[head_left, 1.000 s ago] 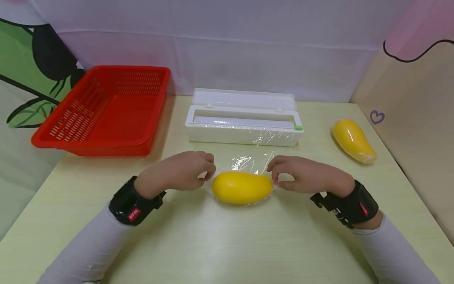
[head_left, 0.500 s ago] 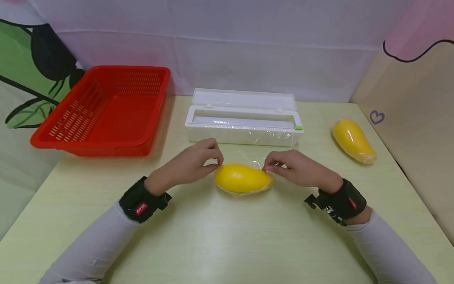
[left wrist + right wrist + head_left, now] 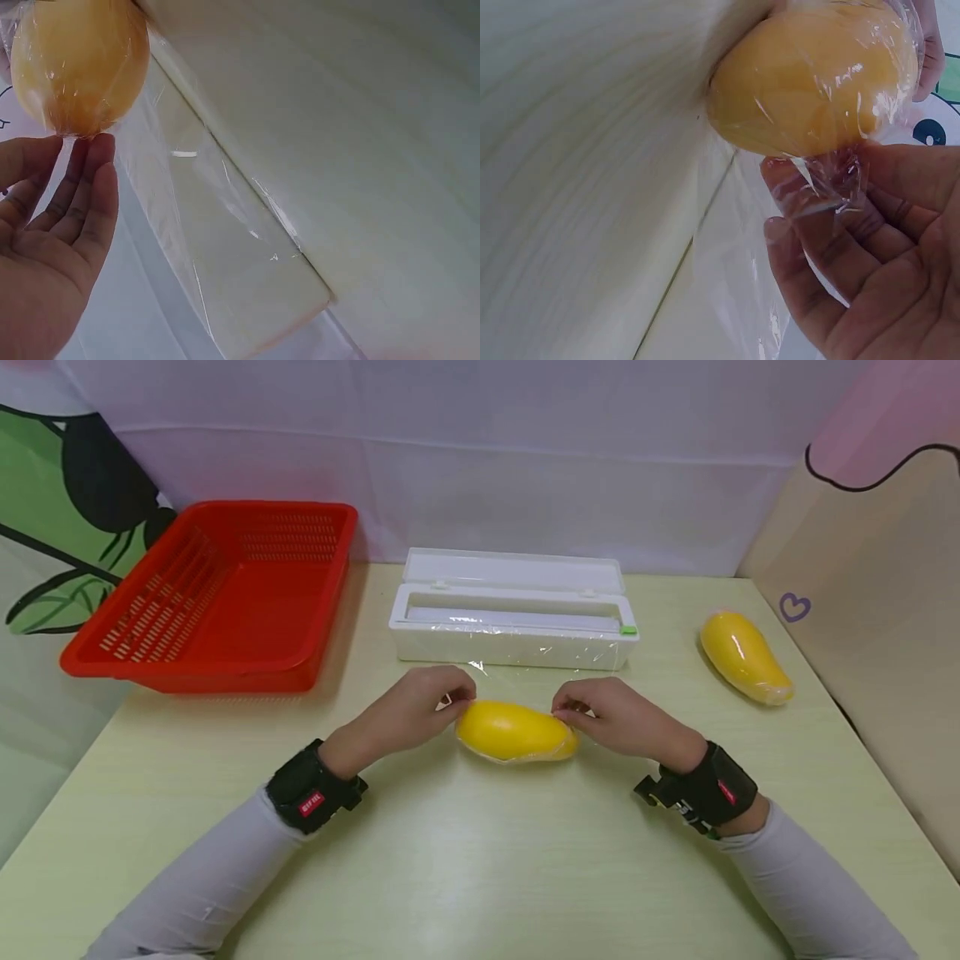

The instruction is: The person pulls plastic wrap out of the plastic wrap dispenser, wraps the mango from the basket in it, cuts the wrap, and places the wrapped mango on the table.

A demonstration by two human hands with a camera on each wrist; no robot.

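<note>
- Sitting under everything is the pale green table point(image 3: 465, 860), the biggest thing here.
- Next in size is the red basket point(image 3: 213, 597), at the far left of the table. Its holey walls go all round and only its red floor shows inside.
- After that comes the white wrap box point(image 3: 513, 614), at the back in the middle. Its lid is flipped up, and a roll of clear wrap point(image 3: 517, 647) lies inside, with a sheet hanging down over the front and reaching toward the hands.
- Then comes the wrapped yellow fruit point(image 3: 745, 657), lying alone near the right edge, well apart from both hands.
- The yellow mango point(image 3: 516, 731) lies on its side in the middle of the table, just in front of the box, with clear wrap pulled over it. It sits right between the two hands.
- The left hand point(image 3: 411, 714) is at the mango's left end. Its fingertips point(image 3: 459, 693) are pinched together on the wrap there. In the left wrist view the fingers look straighter and lie just beside the mango.
- The right hand point(image 3: 618, 718) is at the mango's right end. Its fingers point(image 3: 810, 247) curl round a bunch of crinkled wrap and press it against the fruit.
</note>
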